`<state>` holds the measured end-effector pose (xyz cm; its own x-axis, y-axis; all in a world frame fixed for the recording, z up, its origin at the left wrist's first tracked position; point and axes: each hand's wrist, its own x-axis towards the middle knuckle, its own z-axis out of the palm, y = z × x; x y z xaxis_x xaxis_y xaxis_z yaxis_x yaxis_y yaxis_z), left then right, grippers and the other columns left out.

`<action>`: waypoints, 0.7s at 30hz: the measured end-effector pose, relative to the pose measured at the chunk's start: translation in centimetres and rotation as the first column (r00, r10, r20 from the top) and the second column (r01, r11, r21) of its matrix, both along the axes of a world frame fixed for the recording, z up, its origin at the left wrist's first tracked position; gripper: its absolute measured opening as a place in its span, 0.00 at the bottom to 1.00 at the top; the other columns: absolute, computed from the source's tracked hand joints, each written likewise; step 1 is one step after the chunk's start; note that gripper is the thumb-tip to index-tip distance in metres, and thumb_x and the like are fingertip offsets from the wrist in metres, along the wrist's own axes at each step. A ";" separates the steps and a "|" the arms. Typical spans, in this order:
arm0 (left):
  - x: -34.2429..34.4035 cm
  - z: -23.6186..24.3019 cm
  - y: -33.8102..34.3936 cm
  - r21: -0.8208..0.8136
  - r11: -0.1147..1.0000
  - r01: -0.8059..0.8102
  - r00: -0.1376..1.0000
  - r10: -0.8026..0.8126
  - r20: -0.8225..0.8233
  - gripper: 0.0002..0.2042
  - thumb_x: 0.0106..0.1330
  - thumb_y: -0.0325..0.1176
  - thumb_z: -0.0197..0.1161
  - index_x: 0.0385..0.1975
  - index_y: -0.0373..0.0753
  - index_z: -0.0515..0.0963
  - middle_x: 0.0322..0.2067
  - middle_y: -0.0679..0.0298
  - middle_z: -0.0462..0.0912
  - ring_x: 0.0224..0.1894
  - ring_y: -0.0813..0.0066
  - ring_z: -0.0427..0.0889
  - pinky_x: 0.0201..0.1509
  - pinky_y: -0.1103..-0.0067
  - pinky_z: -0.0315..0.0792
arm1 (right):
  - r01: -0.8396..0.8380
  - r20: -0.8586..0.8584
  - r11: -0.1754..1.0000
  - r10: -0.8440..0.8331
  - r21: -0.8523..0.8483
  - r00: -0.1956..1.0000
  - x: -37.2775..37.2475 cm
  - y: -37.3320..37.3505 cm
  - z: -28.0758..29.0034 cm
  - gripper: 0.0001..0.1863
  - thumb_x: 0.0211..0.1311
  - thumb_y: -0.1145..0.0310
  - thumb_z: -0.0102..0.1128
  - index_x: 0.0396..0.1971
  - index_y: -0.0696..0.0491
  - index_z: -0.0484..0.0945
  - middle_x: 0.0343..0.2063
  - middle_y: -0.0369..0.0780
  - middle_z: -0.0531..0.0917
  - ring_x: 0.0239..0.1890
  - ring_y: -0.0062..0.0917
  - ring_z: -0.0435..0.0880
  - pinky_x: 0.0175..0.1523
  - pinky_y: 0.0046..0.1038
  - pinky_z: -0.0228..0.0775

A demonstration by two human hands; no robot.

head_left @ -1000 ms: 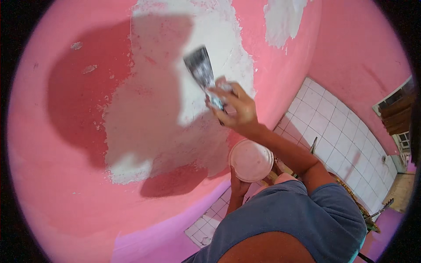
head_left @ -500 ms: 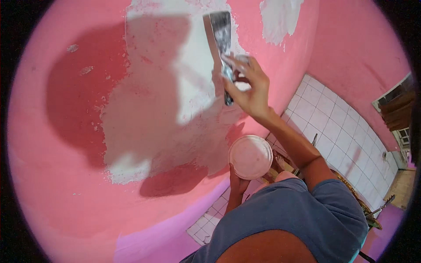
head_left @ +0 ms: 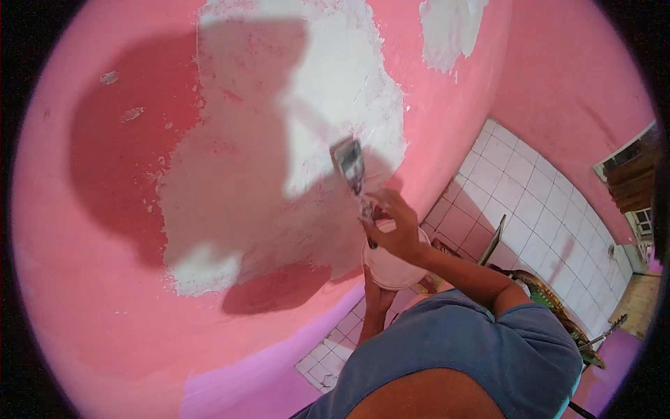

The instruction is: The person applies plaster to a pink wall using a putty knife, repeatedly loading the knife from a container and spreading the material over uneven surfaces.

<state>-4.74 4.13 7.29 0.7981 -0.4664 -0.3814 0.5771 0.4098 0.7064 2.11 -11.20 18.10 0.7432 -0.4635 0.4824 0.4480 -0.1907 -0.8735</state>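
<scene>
A putty knife (head_left: 350, 166) is in my right hand (head_left: 396, 227), its broad blade pointing up against or very near the wall; contact is hard to make out. Behind it spreads a large rough patch of white putty (head_left: 342, 66) on the pink wall (head_left: 91, 230). My left hand (head_left: 379, 297) holds a round, pale pinkish-white lid or shallow tub (head_left: 394, 271) from below, close to my body. My right hand and the knife's handle cover part of its upper side.
A smaller white patch (head_left: 450, 31) marks the wall at upper right. White tiles (head_left: 527, 174) line the side wall, and more tiles (head_left: 328, 356) cover the floor. A patterned chair-like thing (head_left: 548, 297) stands at my right. My shadow darkens much of the putty.
My right hand has brought the putty knife down along the wall, from the top of the patch to just above the round lid or tub. The left hand stays nearly in place.
</scene>
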 end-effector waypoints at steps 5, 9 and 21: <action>0.1 -0.9 0.0 -0.190 0.978 -0.091 0.943 0.023 -0.333 0.32 0.66 0.60 0.39 0.64 0.46 0.53 0.62 0.57 0.60 0.62 0.57 0.62 0.63 0.57 0.60 | 0.236 0.201 0.972 -0.227 -0.022 0.953 5.2 -5.6 7.3 0.23 0.47 0.74 0.65 0.48 0.50 0.76 0.38 0.43 0.76 0.32 0.24 0.78 0.34 0.23 0.73; 0.2 0.6 -0.8 -0.231 0.972 -0.031 0.987 -0.007 -0.163 0.30 0.64 0.44 0.55 0.62 0.42 0.53 0.61 0.55 0.59 0.61 0.60 0.63 0.63 0.63 0.61 | 0.231 0.251 0.973 -0.224 0.001 0.942 8.3 -8.1 10.1 0.22 0.47 0.71 0.67 0.46 0.52 0.77 0.38 0.42 0.76 0.31 0.23 0.77 0.33 0.22 0.73; -0.1 -0.3 0.0 0.107 0.994 0.000 0.999 -0.004 0.034 0.31 0.67 0.58 0.39 0.64 0.46 0.53 0.62 0.59 0.60 0.62 0.57 0.62 0.63 0.57 0.60 | -0.028 -0.077 0.998 0.032 0.061 0.997 -0.3 -0.6 0.8 0.22 0.45 0.78 0.65 0.45 0.52 0.77 0.34 0.42 0.77 0.32 0.25 0.79 0.33 0.24 0.74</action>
<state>-4.88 4.09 6.98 0.8106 -0.4260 -0.4019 0.5528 0.3301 0.7651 1.83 -11.79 18.88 0.7915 -0.4665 0.3948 0.3830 -0.1248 -0.9153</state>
